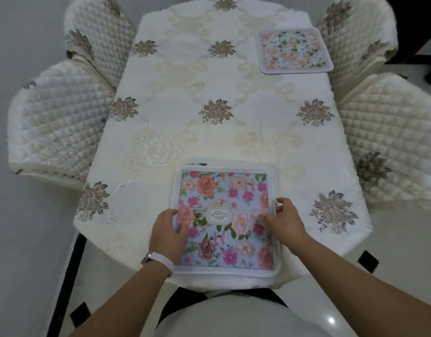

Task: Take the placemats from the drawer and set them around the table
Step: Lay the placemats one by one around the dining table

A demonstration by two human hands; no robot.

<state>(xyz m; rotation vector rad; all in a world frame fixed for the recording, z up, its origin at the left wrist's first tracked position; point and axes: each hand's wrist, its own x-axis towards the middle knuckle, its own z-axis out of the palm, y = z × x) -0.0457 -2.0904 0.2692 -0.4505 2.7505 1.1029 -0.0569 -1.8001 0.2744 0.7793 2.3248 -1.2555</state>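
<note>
On the cloth-covered table [175, 98], both hands, left [166, 233] and right [283, 218], pinch the placemat stack's [224, 215] top edges.

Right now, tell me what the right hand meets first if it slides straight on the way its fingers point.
The right hand points left across the top floral placemat; it would likely meet the left hand first.
</note>
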